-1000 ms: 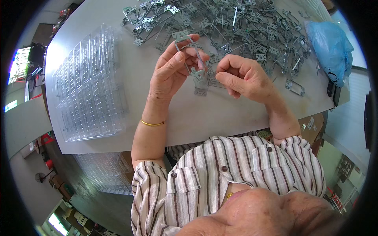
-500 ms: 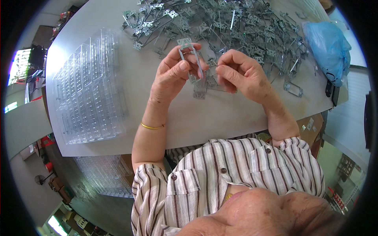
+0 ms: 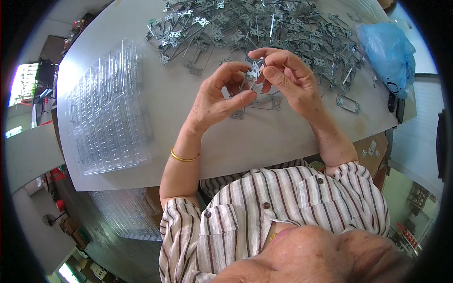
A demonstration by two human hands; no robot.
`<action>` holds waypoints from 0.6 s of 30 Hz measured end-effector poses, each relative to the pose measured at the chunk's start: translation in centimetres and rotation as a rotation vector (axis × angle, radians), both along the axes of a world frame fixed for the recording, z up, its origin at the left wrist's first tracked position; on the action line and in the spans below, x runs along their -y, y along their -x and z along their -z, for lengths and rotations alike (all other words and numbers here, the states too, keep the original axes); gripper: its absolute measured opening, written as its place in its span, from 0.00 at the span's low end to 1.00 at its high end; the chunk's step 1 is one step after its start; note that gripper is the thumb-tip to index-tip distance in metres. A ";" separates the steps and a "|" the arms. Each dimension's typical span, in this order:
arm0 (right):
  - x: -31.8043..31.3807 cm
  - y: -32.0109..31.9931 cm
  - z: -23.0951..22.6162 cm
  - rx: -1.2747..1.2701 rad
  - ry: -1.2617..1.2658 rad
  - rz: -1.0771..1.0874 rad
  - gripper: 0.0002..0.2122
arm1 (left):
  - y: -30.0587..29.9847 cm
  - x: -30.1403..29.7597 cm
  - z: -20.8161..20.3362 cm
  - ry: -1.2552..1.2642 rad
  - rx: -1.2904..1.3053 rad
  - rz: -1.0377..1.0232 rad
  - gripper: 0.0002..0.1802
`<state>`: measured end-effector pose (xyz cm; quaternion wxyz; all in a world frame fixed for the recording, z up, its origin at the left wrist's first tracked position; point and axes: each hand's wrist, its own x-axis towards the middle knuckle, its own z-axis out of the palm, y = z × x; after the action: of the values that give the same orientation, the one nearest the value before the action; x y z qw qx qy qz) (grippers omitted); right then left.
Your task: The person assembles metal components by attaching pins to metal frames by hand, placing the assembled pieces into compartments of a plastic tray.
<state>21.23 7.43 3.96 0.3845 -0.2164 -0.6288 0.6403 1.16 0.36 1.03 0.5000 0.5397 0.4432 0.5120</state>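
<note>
fingertips [image 3: 262, 70] of both hands now pinching a small metal bracket [image 3: 255, 71], lifted since a moment ago and held above the grey table [image 3: 264, 141], right hand [image 3: 288, 80] at three o'clock, left hand [image 3: 219, 96] at nine, heap of brackets [image 3: 264, 28] lying at twelve.

We see a bare strip of the pale grey table [image 3: 264, 141] running along the near edge, open for a hand to pass. To the left, the stack of clear plastic blister trays [image 3: 106, 111] blocks the way. Across the far side sprawls the heap of small grey metal brackets [image 3: 264, 28], and the crumpled blue plastic bag [image 3: 387, 52] closes the right corner.
</note>
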 end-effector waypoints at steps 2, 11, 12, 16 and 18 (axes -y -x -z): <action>-0.1 0.0 0.4 0.011 -0.007 0.003 0.05 | -0.4 0.0 -0.5 -0.033 -0.096 -0.031 0.24; -1.0 0.3 1.9 -0.047 -0.225 0.046 0.04 | -0.8 -0.6 -0.8 -0.080 -0.288 -0.053 0.24; -0.9 0.3 1.8 -0.053 -0.226 0.045 0.04 | -0.7 -0.6 -0.9 -0.034 -0.121 -0.092 0.21; -1.1 0.2 1.6 -0.100 -0.152 0.110 0.05 | 0.5 -0.9 -1.8 -0.013 -0.068 -0.191 0.19; -1.3 0.1 1.6 -0.091 -0.157 0.133 0.05 | 0.9 -1.1 -2.1 -0.027 -0.049 -0.189 0.21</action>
<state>21.17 8.74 2.34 0.4700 -0.1976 -0.6431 0.5714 0.27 1.42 3.08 0.4312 0.5147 0.4974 0.5493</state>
